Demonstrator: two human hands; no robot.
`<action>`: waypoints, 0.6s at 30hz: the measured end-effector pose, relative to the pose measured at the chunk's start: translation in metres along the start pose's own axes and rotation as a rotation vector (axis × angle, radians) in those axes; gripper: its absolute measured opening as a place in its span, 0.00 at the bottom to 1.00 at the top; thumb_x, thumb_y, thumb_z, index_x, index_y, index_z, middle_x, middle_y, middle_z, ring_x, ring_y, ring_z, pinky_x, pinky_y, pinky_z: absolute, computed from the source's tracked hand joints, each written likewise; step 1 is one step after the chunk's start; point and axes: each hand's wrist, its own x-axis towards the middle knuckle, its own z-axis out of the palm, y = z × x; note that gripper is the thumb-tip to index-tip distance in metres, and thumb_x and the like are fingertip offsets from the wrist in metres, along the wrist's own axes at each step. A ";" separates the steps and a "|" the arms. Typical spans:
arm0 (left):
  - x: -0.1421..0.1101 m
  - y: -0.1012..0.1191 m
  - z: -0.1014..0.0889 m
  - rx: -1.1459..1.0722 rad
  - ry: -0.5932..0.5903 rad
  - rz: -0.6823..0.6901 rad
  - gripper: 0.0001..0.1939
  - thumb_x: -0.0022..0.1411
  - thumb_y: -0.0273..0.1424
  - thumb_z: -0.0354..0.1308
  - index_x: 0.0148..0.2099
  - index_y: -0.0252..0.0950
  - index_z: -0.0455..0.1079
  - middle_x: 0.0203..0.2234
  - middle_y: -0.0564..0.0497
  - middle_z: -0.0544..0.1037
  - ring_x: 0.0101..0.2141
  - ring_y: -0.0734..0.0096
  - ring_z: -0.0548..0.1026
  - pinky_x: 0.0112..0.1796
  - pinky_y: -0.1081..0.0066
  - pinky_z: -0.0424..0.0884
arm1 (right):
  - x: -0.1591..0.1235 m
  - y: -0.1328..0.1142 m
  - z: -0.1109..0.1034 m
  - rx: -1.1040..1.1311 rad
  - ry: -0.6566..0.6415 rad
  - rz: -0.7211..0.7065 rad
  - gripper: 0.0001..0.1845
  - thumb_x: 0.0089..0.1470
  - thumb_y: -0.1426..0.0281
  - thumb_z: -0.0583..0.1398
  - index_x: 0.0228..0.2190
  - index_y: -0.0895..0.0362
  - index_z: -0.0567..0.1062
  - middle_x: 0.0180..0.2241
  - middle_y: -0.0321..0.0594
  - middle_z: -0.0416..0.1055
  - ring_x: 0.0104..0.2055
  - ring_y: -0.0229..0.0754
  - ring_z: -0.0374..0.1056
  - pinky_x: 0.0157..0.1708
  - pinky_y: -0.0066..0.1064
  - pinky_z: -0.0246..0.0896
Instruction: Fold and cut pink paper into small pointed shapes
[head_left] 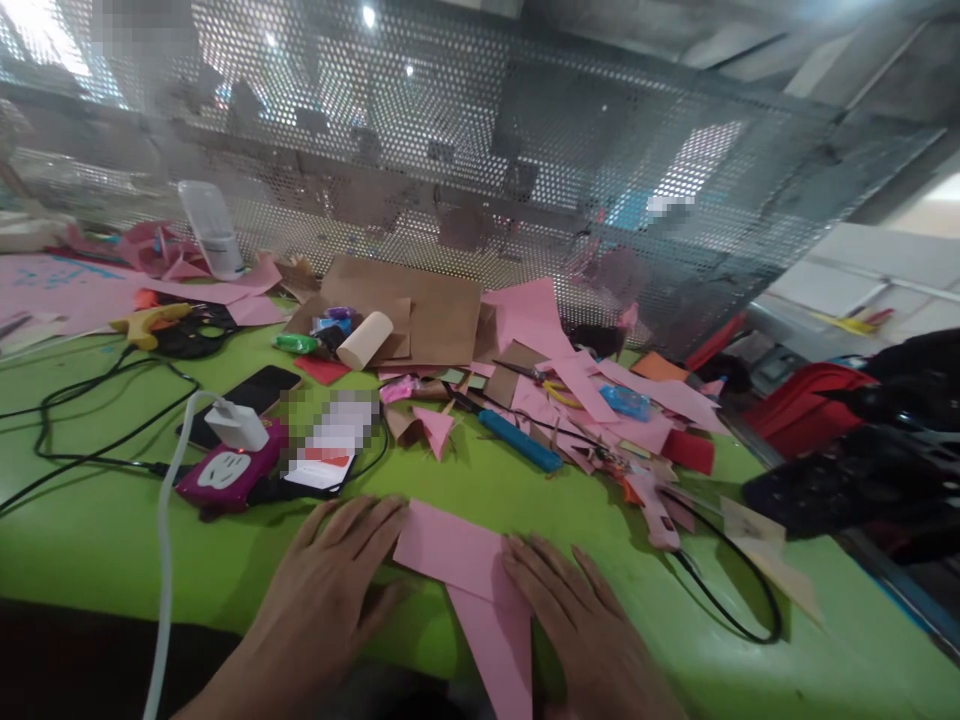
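Note:
A folded sheet of pink paper (459, 548) lies on the green table near its front edge, with a long flap pointing down toward me. My left hand (349, 555) rests flat by the paper's left end, fingertips touching its corner. On the other side my right hand (566, 600) is spread over the paper's right edge, the fingers stretched out. Neither hand grips anything. Beyond the paper lie a blue-handled utility knife (519, 440) and a small pink paper triangle (435, 430).
A purple power strip (229, 480) with a white charger (236, 425) stands at left, near a phone (262, 395). Pink glue gun (654, 510) and its cord lie at right among paper scraps. Brown cardboard (442, 310) leans before a perforated metal screen (420, 130). A yellow glue gun (150, 323) lies far left.

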 end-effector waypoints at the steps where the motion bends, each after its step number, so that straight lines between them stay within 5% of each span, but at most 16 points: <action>1: -0.002 0.000 -0.002 -0.030 0.041 -0.014 0.24 0.67 0.37 0.53 0.64 0.44 0.60 0.59 0.52 0.72 0.56 0.55 0.68 0.53 0.53 0.61 | 0.000 0.000 -0.001 -0.013 0.024 -0.012 0.50 0.40 0.73 0.58 0.66 0.60 0.53 0.67 0.46 0.54 0.67 0.54 0.52 0.65 0.49 0.33; 7: 0.002 0.005 -0.013 -0.358 0.156 -0.226 0.19 0.68 0.36 0.50 0.60 0.46 0.63 0.54 0.50 0.74 0.55 0.59 0.70 0.52 0.55 0.67 | 0.000 -0.002 -0.008 -0.034 0.053 -0.106 0.45 0.42 0.70 0.58 0.63 0.63 0.58 0.64 0.50 0.59 0.64 0.55 0.57 0.65 0.51 0.37; 13: 0.015 0.011 -0.008 -0.769 0.228 -0.443 0.20 0.67 0.40 0.52 0.59 0.48 0.64 0.58 0.50 0.70 0.58 0.58 0.66 0.56 0.53 0.64 | 0.003 0.006 -0.009 0.032 0.195 -0.142 0.30 0.51 0.78 0.55 0.56 0.55 0.69 0.54 0.42 0.74 0.54 0.47 0.71 0.60 0.44 0.56; 18: 0.025 0.020 -0.006 -1.255 0.355 -0.680 0.26 0.62 0.43 0.57 0.61 0.44 0.62 0.58 0.46 0.70 0.58 0.57 0.67 0.56 0.57 0.64 | 0.022 0.009 -0.023 0.312 0.380 0.174 0.20 0.63 0.72 0.53 0.54 0.48 0.70 0.49 0.39 0.77 0.51 0.45 0.72 0.52 0.38 0.67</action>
